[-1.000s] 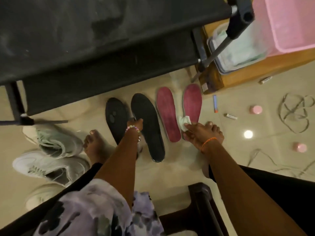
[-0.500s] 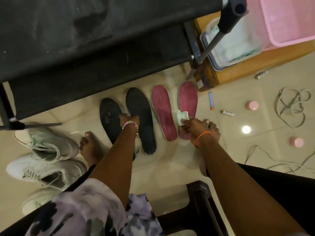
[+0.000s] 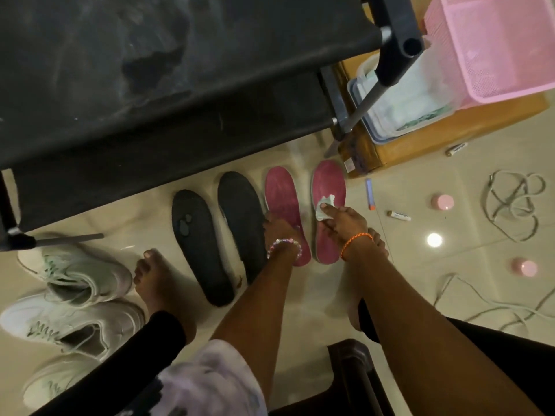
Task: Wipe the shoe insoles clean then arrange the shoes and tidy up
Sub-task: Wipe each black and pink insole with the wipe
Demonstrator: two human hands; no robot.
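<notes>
Mid-frame on the floor, her right hand pinches a wipe against the rightmost pink insole; left hand rests flat-fingered on the neighbouring pink insole, gripping nothing.

Beaded bracelet, orange cord bracelet, black trousers

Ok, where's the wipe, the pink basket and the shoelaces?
wipe (image 3: 323, 205): head view, crumpled middle.
pink basket (image 3: 492, 52): head view, mesh side wall.
shoelaces (image 3: 510, 202): head view, tangled loop on floor.

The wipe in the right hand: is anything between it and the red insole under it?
Nothing visible. The right hand presses the wipe directly onto the right red insole.
</notes>
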